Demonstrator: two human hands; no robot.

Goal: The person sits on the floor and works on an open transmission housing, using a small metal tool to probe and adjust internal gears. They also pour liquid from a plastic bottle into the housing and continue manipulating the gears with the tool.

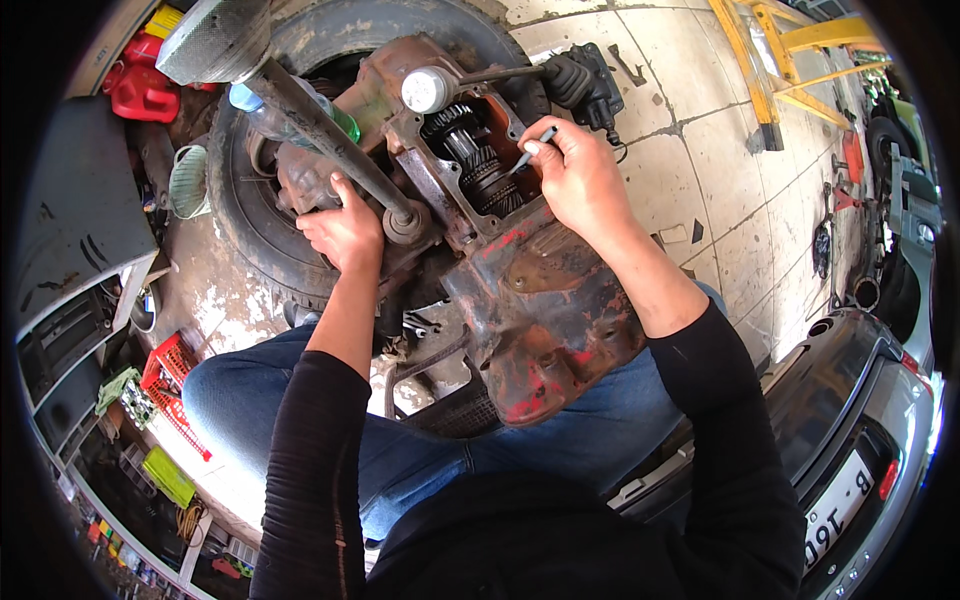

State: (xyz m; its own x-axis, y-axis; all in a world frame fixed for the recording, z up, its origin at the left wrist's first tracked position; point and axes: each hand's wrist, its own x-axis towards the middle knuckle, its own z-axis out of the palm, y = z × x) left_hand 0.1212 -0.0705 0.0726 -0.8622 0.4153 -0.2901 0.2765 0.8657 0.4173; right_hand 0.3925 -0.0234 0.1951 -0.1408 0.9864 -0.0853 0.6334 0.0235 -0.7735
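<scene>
A rusty red-brown gearbox housing (545,310) lies across a black tyre (250,225) in front of my knees. Its top is open and shows dark steel gears (478,160). My right hand (580,180) grips a thin metal tool (533,145) with its tip pointing into the open housing beside the gears. My left hand (345,230) rests on the left side of the housing, fingers curled against the casting next to a long dark lever shaft (320,135). A round silver cap (427,90) sits at the far end of the housing.
Red fuel cans (145,90) stand at the upper left by a green plastic bottle (345,122). A black rubber boot and bracket (585,80) lie on the tiled floor. A yellow metal frame (770,60) is at upper right, a parked grey car (860,430) at lower right, a red crate (170,385) at left.
</scene>
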